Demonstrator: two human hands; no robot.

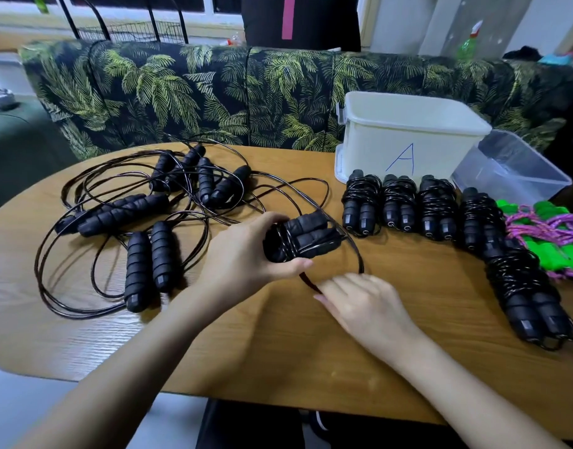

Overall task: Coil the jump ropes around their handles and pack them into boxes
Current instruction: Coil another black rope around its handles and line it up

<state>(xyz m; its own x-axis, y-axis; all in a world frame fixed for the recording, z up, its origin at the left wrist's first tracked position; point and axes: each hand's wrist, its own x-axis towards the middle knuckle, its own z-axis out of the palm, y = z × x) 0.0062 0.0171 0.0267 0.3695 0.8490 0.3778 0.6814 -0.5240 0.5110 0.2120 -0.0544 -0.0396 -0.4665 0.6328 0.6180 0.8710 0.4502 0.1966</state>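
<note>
Wooden table (278, 367) across the foreground, with a palm-print sofa (181, 92) right behind its far edge. Near the table's middle, grips the handle pair (311, 234) with the left hand (243, 254), fingers curled over the top and thumb underneath, the two black foam handles side by side and pointing right. Already a few turns of rope (308, 281) around the end of that pair nearest the palm. Pinches the free rope with the right hand (366, 306), just below and to the right of the handles. Motion blur there, but cord end visibly caught between fingertips and thumb. Between the two hands, one open arc of thin black cord. On the left half of the table, loose ropes (142, 202) in a tangle, with more black handles in pairs amid wide overlapping loops. On the right half, five coiled bundles (437, 209) in a curved row, cord wound tightly round each pair of handles. Four of them close in front of the white box (405, 134), the fifth nearer the front edge. On the box's front wall, a blue letter A. Just beside it to the right, a clear box (518, 170). At the far right, just beside the bundles, green-handled ropes (550, 234) with pink cord.
</note>
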